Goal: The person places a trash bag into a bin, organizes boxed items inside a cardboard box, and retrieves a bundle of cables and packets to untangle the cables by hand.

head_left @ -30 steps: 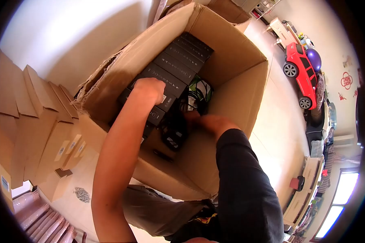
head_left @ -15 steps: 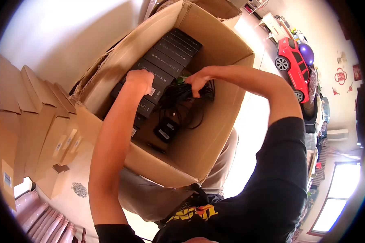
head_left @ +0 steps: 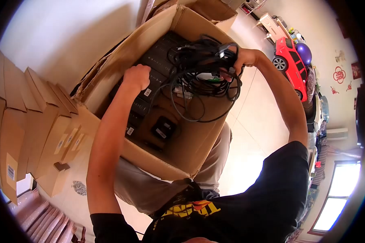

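Note:
A large open cardboard box [head_left: 166, 161] stands before me, with a stack of black boxes [head_left: 157, 62] along its left wall, some bearing white labels. My right hand [head_left: 244, 60] is closed around a tangled bundle of black cables [head_left: 205, 60], raised over the box's right side. Pale connectors and a bit of green and white show among the loops. My left hand [head_left: 138, 77] is curled into a fist against the black boxes; its fingertips are hidden, so what it grips cannot be seen. A small black device [head_left: 164, 127] with a label lies on the box's bottom.
Several brown cartons [head_left: 36, 117] stand in a row at left. Behind the large box is another cardboard box [head_left: 215, 11]. A red toy car [head_left: 291, 65] and a purple balloon [head_left: 303, 53] are at right. My knee [head_left: 219, 154] is beside the box.
My right hand has lifted the cable bundle up from inside the box and to the right, and its loops now hang spread out. My left hand has stayed nearly in place at the black boxes.

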